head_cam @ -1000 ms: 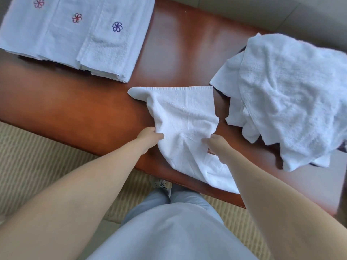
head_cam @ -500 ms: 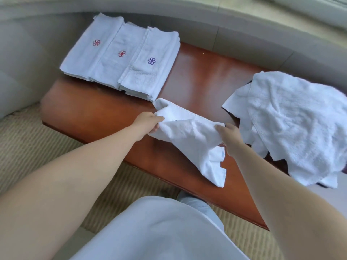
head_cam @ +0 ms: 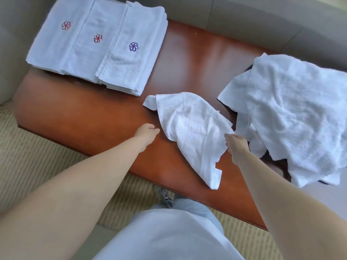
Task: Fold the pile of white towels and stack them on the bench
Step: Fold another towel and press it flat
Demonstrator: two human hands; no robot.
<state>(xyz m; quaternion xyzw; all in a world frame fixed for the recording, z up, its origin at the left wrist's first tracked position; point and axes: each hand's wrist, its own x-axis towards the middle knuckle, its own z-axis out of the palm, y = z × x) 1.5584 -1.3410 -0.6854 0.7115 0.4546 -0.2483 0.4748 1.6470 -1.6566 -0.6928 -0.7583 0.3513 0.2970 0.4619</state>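
Logging from the head view. One white towel (head_cam: 193,132): loosely doubled over and creased, lying slantwise mid-bench (head_cam: 84,113), its narrow end hanging past the near edge. I note my right hand (head_cam: 235,145) pinching its right edge; my left hand (head_cam: 147,133) sits just beside its left edge, apart from the cloth, fingers loosely curled and empty. One unfolded pile (head_cam: 293,113): rumpled white terry heaped at the bench's right end. One folded stack (head_cam: 97,44): three overlapping towels at the far left, embroidered with two red pinwheels and one blue.
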